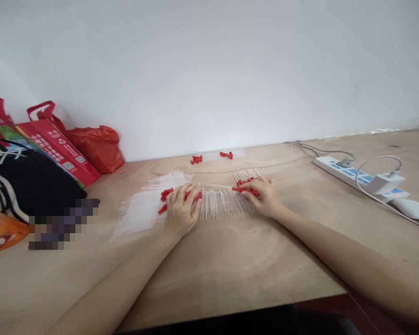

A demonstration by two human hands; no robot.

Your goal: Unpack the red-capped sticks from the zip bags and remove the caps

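Note:
My left hand [182, 211] rests low over a small heap of red rubber bulbs [165, 194], its fingers curled and a red bulb [199, 196] showing between thumb and forefinger. Beside it, a row of thin clear tubes [218, 204] lies side by side on the table. My right hand [263, 196] is closed on a dropper [236, 189], a clear tube with a red bulb on its end, held almost level and pointing left. Several droppers with red bulbs [246, 180] lie just beyond that hand. Its fingers partly hide the bulbs there.
Clear zip bags [139, 211] lie left of my left hand. Farther back, a bag [212, 157] lies with red bulbs near it. A white power strip [345, 172] with plugs and cables stands right. Red bags [61, 149] and a black striped bag [35, 181] crowd the left.

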